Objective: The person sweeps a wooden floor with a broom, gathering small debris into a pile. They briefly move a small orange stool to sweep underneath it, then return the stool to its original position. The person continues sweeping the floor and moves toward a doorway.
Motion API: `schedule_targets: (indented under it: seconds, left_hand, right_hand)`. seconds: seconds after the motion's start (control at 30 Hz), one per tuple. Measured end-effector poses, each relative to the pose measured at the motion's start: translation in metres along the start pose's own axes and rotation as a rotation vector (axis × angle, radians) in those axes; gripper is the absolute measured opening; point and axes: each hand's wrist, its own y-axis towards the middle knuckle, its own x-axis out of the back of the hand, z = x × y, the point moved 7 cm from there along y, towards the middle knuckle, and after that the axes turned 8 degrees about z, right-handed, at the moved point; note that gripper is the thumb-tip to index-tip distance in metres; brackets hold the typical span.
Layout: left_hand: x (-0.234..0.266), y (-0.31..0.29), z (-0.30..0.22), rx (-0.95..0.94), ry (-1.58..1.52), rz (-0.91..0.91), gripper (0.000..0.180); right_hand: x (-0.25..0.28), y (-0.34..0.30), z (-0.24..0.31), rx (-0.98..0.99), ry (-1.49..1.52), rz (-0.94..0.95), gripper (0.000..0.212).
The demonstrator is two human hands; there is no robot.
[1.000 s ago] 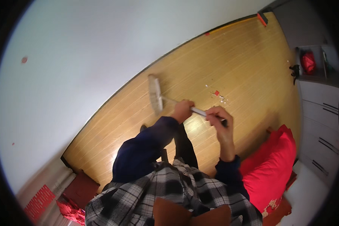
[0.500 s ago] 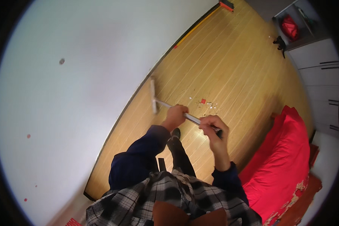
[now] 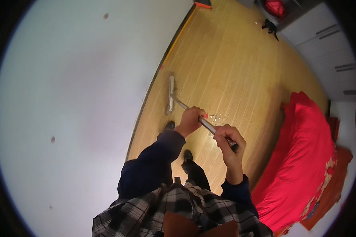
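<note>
Swung closer to the white wall [image 3: 75,98] since half a second earlier: broom head [image 3: 171,94], flat on the wooden floor [image 3: 241,67]. Both hands clamped on its handle [image 3: 194,115], left [image 3: 190,120] ahead of right [image 3: 228,141]. Scattered debris [image 3: 216,117] just beside; red bed [image 3: 304,158] at right.

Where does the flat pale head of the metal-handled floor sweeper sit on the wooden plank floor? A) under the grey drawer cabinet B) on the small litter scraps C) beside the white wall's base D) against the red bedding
C: the flat pale head of the metal-handled floor sweeper lies on the wooden plank floor close along the white wall, far from the red bedding; both hands, left hand and right hand, grip the handle.
</note>
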Motion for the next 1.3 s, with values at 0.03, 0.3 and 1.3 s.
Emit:
schedule_targets:
  seconds: [0.03,0.3,1.3]
  left_hand:
    - [0.005,0.007,-0.006,-0.027,0.035,0.036,0.004]
    - [0.011,0.050,0.084,0.074,0.164,0.229,0.004]
    - [-0.041,-0.006,-0.161,-0.231,-0.871,1.131,0.012]
  right_hand:
    - [0.001,0.002,-0.001,-0.037,0.043,-0.048,0.005]
    - [-0.002,0.070,-0.064,-0.126,0.232,-0.288,0.004]
    - [0.024,-0.119,-0.147,-0.430,-0.676,-0.926,0.030]
